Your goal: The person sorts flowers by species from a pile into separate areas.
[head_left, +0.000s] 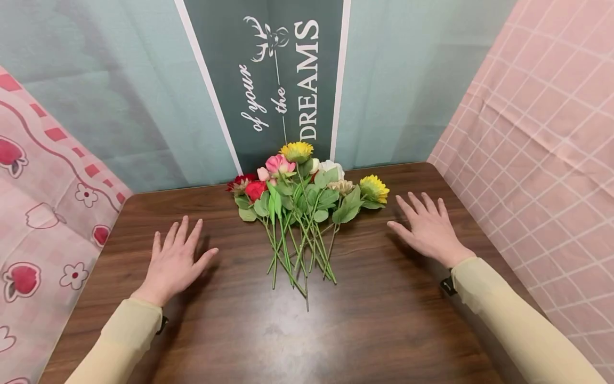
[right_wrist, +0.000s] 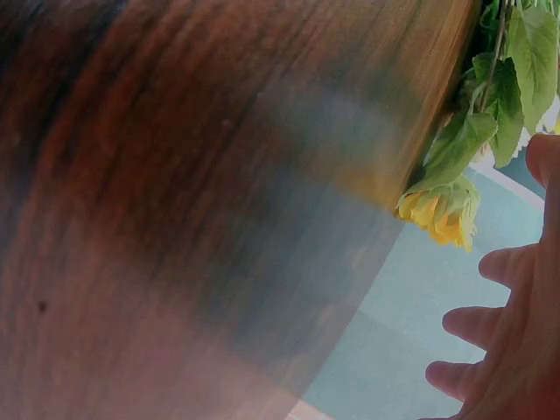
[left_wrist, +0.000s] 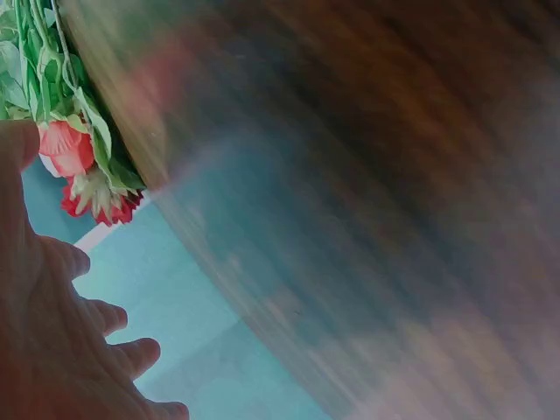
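Observation:
A loose pile of long-stemmed flowers lies at the back middle of the brown wooden table (head_left: 384, 320), stems toward me. In it are a yellow sunflower (head_left: 297, 151) on top, a second sunflower (head_left: 374, 189) at the right end, a pink flower (head_left: 280, 165), a red rose (head_left: 256, 190) at the left and a white flower (head_left: 332, 169) behind green leaves. My left hand (head_left: 174, 261), palm down with fingers spread, is left of the pile and apart from it. On the other side my right hand (head_left: 428, 228) spreads its fingers, thumb toward the right sunflower. Both hold nothing.
Behind the table hangs a blue-green curtain (head_left: 393, 80) with a dark lettered panel (head_left: 268, 32). A strawberry-print cloth (head_left: 43, 234) borders the left side, and a pink checked cloth (head_left: 542, 133) the right. Each wrist wears a black strap under a pale sleeve (head_left: 513, 309).

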Demonstrator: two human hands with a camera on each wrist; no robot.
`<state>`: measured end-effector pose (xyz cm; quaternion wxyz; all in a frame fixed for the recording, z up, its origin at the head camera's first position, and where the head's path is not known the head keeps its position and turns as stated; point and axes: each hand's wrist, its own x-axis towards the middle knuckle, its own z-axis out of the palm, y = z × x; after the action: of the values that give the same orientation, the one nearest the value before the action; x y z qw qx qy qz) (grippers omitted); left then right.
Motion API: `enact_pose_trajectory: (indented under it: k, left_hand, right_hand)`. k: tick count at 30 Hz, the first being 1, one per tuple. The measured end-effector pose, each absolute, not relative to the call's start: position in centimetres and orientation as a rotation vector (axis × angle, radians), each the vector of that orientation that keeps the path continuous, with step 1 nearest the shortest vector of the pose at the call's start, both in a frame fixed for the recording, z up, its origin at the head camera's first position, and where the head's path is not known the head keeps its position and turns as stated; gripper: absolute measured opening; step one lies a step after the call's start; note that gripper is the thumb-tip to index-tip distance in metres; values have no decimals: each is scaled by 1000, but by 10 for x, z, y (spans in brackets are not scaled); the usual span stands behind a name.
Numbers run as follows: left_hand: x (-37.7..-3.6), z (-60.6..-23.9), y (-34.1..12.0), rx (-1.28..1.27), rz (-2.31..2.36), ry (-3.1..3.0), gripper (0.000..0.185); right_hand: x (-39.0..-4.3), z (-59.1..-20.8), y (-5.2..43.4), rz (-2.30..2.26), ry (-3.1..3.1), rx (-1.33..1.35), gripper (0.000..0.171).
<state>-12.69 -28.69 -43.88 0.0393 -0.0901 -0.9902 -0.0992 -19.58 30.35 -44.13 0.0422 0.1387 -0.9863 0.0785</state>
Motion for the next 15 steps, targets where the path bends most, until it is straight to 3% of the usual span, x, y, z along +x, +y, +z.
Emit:
enact_pose_trajectory:
  k: [6, 15]
  left_hand:
    - [-149, -418, -239, -541, -238, -2968, 85]
    - [-194, -384, -75, -1289, 142, -2799, 66]
  right_hand:
    - [-198, -439, 300, 258, -2933, 473, 79]
    - [-200, -436, 286, 268, -2928, 496, 76]
